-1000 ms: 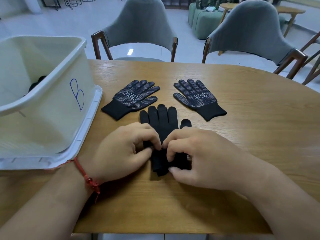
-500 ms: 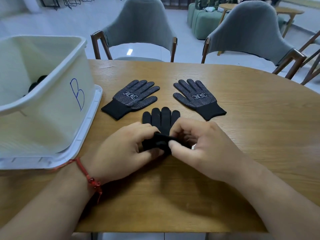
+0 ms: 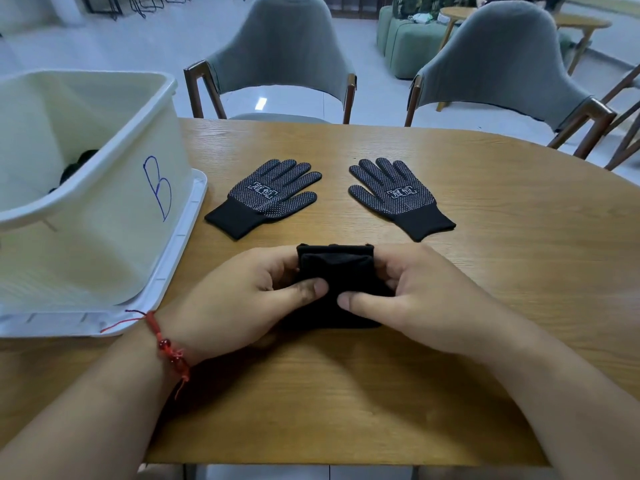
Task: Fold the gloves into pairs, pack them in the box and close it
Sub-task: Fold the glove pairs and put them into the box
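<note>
A folded black glove pair point(image 3: 337, 271) lies as a compact bundle on the wooden table point(image 3: 485, 271). My left hand point(image 3: 239, 299) grips its left side and my right hand point(image 3: 422, 296) its right side, thumbs pressing on top. Two more black gloves with white grip dots lie flat, palm up, beyond the bundle: one glove point(image 3: 266, 195) to the left, another glove point(image 3: 398, 195) to the right. The cream plastic box point(image 3: 114, 216) marked with a blue "B" stands at the left on its white lid point(image 3: 180, 244). Dark gloves point(image 3: 74, 168) show inside it.
Two grey chairs, one chair point(image 3: 280, 60) and another chair point(image 3: 502, 64), stand at the table's far edge. A green sofa point(image 3: 408, 43) and a round side table point(image 3: 571, 22) are farther back. The near table edge runs just below my forearms.
The stacked gloves were lying flat with fingers extended. Both hands have folded the cuff end over the fingers, and the gloves now form a short bundle held between my hands.
</note>
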The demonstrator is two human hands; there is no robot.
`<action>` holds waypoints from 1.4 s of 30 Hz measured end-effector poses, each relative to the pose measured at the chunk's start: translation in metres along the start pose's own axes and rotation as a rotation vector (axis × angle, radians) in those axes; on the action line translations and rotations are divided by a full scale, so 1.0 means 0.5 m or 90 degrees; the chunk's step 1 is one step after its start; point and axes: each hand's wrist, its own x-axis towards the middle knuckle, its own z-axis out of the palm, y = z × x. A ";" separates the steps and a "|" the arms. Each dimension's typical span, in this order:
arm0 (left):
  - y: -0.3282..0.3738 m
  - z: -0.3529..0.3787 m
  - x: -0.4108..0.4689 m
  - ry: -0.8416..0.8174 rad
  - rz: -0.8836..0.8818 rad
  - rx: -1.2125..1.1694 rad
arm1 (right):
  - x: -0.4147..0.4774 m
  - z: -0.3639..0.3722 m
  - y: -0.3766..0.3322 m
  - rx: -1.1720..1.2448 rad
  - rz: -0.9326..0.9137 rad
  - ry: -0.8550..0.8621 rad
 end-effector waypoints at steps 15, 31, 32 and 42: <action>-0.012 0.011 0.011 0.175 -0.092 -0.004 | 0.025 0.012 0.039 -0.102 0.102 0.136; -0.006 0.043 0.023 0.145 -0.018 0.251 | 0.017 0.040 0.021 -0.381 -0.180 0.177; -0.007 0.046 0.024 0.157 -0.013 0.252 | 0.019 0.042 0.025 -0.382 -0.196 0.149; -0.005 0.022 0.006 0.242 0.102 0.309 | 0.017 0.032 0.027 -0.331 -0.097 0.105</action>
